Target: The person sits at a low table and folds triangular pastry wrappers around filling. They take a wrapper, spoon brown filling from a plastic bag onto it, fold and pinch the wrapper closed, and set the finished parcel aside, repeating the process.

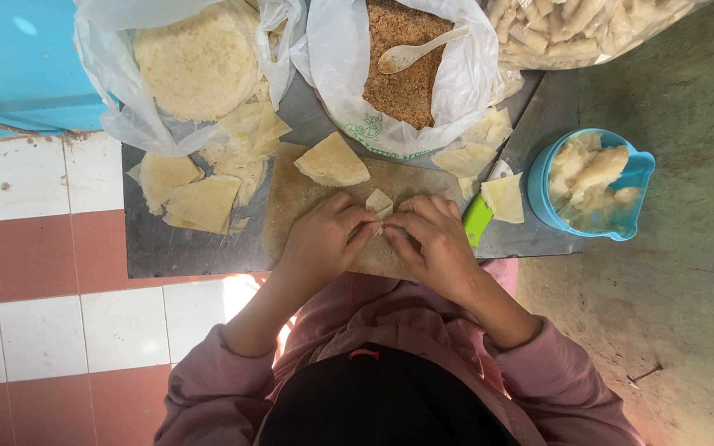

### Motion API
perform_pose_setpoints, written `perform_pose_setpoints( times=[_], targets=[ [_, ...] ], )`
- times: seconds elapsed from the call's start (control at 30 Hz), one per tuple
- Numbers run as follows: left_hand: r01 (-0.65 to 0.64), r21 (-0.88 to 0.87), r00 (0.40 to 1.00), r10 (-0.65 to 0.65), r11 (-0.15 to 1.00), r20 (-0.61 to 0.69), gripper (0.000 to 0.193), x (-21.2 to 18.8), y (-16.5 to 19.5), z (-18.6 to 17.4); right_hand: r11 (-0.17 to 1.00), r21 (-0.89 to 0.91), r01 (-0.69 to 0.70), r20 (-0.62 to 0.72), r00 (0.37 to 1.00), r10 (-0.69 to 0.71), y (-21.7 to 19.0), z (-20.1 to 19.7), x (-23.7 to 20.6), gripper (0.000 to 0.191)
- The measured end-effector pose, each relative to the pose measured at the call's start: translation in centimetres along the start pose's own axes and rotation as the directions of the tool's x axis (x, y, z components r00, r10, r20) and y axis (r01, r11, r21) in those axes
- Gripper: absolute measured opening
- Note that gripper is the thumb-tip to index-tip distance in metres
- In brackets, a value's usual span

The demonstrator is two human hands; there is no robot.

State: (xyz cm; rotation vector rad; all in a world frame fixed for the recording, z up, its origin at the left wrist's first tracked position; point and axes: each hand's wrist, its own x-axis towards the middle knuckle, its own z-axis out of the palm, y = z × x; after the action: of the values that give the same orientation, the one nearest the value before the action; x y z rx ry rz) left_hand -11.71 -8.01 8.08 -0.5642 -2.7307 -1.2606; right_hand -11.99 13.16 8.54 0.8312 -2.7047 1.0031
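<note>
Both my hands meet over a wooden board (291, 202) on a grey metal tray (171, 248). My left hand (322, 239) and my right hand (431, 239) pinch a small folded piece of pale wrapper dough (379, 202) between their fingertips. A quarter-round wrapper piece (332, 161) lies on the board just beyond my left hand. A green-handled tool (478, 220) lies right of my right hand.
Cut wrapper pieces (200, 202) lie on the tray's left. Behind are a plastic bag of round wrappers (200, 62), a bag of brown crumbly filling (402, 83) with a spoon (419, 49), a bag of rolled sticks (572, 29), and a blue bowl (638, 169) of white paste.
</note>
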Motion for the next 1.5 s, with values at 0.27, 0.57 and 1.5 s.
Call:
perform_pose_setpoints(
  times=[0.27,0.57,1.5],
  targets=[
    [0.146,-0.046,0.983,-0.14,0.988,0.116,0.015,1.8,-0.2,-0.5,0.979,0.075,-0.188,0.026,0.982,0.186,0.4,0.9,1.3,0.013],
    [-0.296,0.296,0.945,0.325,0.908,-0.051,0.013,-0.4,-1.0,-0.1,0.95,-0.26,0.172,0.008,0.984,-0.176,0.4,0.7,0.1,0.022],
    [-0.241,0.284,0.965,0.261,0.928,-0.033,0.016,0.4,-0.5,-0.9,0.97,-0.229,0.079,0.045,0.997,-0.07,1.1,1.2,0.9,0.022]
  ],
)
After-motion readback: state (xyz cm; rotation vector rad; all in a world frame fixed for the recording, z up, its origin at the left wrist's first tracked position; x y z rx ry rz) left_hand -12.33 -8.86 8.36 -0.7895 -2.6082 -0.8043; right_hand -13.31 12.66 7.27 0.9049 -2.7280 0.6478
